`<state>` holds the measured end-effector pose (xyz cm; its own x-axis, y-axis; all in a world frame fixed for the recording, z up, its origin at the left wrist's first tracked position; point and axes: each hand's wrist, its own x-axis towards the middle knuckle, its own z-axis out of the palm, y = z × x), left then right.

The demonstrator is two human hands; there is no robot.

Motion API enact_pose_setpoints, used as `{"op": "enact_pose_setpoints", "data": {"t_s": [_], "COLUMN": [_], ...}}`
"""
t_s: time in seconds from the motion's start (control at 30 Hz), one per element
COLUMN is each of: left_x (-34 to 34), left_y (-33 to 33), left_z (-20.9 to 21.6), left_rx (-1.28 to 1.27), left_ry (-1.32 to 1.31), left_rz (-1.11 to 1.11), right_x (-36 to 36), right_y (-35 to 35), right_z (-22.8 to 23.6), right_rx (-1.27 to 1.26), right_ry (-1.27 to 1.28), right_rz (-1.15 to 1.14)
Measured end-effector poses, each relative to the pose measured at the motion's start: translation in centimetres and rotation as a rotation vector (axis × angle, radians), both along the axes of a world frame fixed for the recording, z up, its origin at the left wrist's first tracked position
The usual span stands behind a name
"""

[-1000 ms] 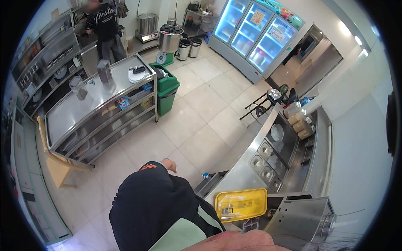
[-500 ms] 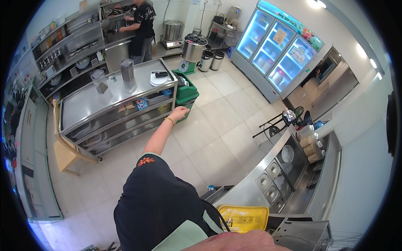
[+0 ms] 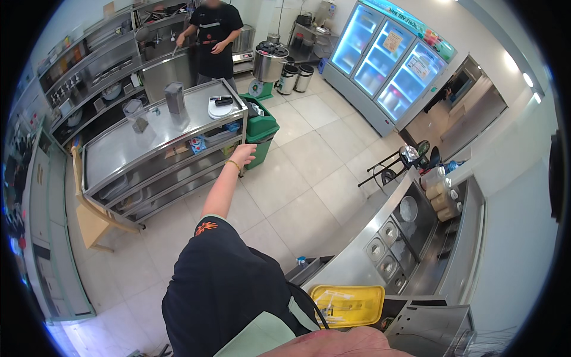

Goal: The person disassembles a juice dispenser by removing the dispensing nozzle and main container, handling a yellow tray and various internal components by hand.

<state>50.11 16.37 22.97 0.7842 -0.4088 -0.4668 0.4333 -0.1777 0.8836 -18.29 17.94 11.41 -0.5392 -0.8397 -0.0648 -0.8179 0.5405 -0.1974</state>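
Observation:
My left arm, in a dark short sleeve with an orange print, reaches forward across the middle of the view. At its end my left hand (image 3: 242, 154) is held out in the air, palm down, with a thin yellow band at the wrist. Its fingers point to the right, slightly bent and apart, and nothing shows in them. Behind it in the picture are the corner of a steel shelf table (image 3: 134, 143) and a green bin (image 3: 262, 128); I see no clear contact. My right hand is out of view.
A white scale (image 3: 219, 112) and metal container (image 3: 175, 98) stand on the table. Beyond it is a person in black (image 3: 215, 44). A lit glass-door fridge (image 3: 386, 65) stands far right. Nearer are a steel counter with lidded pans (image 3: 388, 232) and a yellow tray (image 3: 348, 321). A wooden chair (image 3: 92, 217) stands left.
My left hand has shifted a little left, toward the table's corner. The person at the back has turned from the shelves to face this way.

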Motion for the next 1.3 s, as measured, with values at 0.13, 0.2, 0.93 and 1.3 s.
{"op": "enact_pose_setpoints", "data": {"t_s": [0.13, 0.2, 0.93, 1.3], "left_x": [1.1, 1.1, 0.5, -9.5], "left_y": [0.4, 0.1, -11.5, -14.2], "left_z": [0.6, 0.9, 4.4, 0.5], "left_rx": [-0.038, -0.045, 0.008, -0.496], "left_ry": [-0.033, -0.084, -0.501, -0.537], "left_rz": [0.021, 0.108, 0.306, 0.171], "right_x": [0.1, 0.1, -0.1, -0.4], "right_y": [0.2, 0.3, 3.1, 4.7], "right_z": [0.2, 0.2, 3.2, 5.2], "right_rx": [0.003, 0.002, -0.021, -0.134], "right_ry": [-0.006, -0.01, -0.189, -0.236], "right_rz": [-0.006, -0.007, -0.012, 0.065]}}
